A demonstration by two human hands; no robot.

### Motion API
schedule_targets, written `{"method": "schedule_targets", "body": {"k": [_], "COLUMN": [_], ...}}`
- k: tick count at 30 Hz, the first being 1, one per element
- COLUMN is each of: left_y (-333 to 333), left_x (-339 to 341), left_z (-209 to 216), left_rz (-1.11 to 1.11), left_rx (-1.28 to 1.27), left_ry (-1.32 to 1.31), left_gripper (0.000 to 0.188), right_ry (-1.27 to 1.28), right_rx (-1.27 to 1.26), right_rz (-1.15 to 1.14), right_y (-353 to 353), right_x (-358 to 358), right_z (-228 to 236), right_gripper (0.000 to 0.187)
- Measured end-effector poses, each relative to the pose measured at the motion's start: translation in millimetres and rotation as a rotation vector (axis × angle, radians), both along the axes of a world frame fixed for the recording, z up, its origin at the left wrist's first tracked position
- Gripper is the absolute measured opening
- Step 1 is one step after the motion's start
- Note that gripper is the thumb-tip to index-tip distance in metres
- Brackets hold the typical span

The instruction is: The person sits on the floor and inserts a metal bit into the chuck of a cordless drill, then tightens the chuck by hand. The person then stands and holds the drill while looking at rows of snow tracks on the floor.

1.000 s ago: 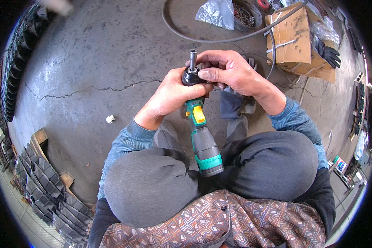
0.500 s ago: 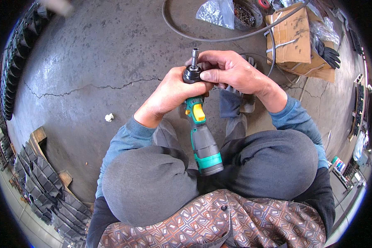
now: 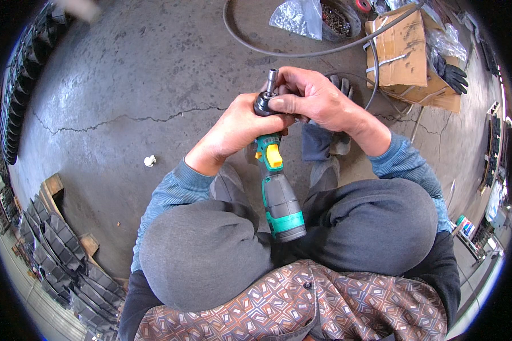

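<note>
A green and black cordless driver (image 3: 284, 196) with a yellow trigger stands between my knees, its head pointing away from me. My left hand (image 3: 240, 126) is wrapped round its neck, just below the black chuck (image 3: 261, 105). From the chuck sticks out a metal socket bit (image 3: 272, 82), leaning slightly right. My right hand (image 3: 316, 101) is closed at the chuck, its thumb pressed across the collar and its other fingers bent behind the bit. Those fingertips are partly hidden.
Beyond my hands a grey hose (image 3: 301, 55) curves over the cracked floor. A clear bag of small metal parts (image 3: 298, 20) lies by a tub of fasteners (image 3: 340, 21). At right are a cardboard box (image 3: 395, 54) and black glove (image 3: 455, 78); black segmented parts (image 3: 57, 250) lie at left.
My right hand has shifted slightly, its thumb sliding left over the chuck collar. The chuck and socket bit lean a little more to the right. My left hand has barely moved.
</note>
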State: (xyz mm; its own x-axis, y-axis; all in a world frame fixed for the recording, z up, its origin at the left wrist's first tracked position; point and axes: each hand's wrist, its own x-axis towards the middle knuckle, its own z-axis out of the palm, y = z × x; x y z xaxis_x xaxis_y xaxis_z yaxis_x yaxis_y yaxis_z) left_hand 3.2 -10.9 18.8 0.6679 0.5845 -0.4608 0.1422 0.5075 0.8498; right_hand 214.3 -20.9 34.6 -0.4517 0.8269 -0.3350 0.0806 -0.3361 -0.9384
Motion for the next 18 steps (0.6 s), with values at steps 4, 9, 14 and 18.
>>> {"method": "schedule_targets", "body": {"k": [4,9,14,18], "left_y": [0.4,0.9,1.4,1.8], "left_x": [0.2,0.7,0.6,2.2], "left_z": [2.0,3.4,3.9,4.8], "left_rz": [-0.006,0.008,-0.040,-0.022], "left_rx": [0.034,-0.002,0.035,0.038], "left_ry": [0.016,0.003,0.018,0.072], "left_gripper": [0.026,0.024,0.025,0.025], "right_ry": [-0.072,0.071,-0.046,-0.078], "right_rx": [0.107,-0.069,0.085,0.052], "right_rz": [-0.072,0.039,-0.017,-0.024], "right_y": [-3.0,0.8,0.7,0.9], "right_x": [-7.2,6.7,-1.9,-3.9], "right_z": [-7.4,10.2,-5.9,-7.5], "right_gripper": [0.038,0.034,0.037,0.034]}}
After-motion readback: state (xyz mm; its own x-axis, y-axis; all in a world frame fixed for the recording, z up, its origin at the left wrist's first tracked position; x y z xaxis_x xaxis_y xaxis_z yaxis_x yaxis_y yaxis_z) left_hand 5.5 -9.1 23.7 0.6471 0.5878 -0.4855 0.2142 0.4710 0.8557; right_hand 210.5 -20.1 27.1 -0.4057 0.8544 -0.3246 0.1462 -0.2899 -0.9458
